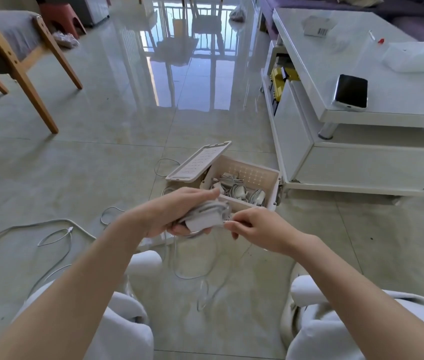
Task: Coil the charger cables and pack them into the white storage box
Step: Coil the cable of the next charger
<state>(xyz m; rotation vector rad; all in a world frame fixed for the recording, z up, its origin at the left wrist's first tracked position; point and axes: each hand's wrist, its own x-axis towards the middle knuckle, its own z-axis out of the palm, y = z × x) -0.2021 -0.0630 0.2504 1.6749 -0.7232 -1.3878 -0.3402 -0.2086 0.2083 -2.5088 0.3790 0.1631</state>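
Note:
My left hand (177, 213) grips a white charger brick with its cable coiled around it (205, 215), held in front of the white storage box (274, 181). My right hand (255, 228) pinches the free end of that cable at the bundle's right side. The box stands open on the floor with its lid (198, 162) leaning at its left, and several coiled white chargers (237, 188) lie inside. Loose white cables (57, 235) trail over the floor at the left and below my hands (195, 271).
A white coffee table (361, 126) stands at the right with a phone (351, 90) and a plastic container (416, 59) on top. A wooden chair (18, 66) is at the far left. My knees in white trousers (335, 328) fill the bottom edge. The floor is glossy tile.

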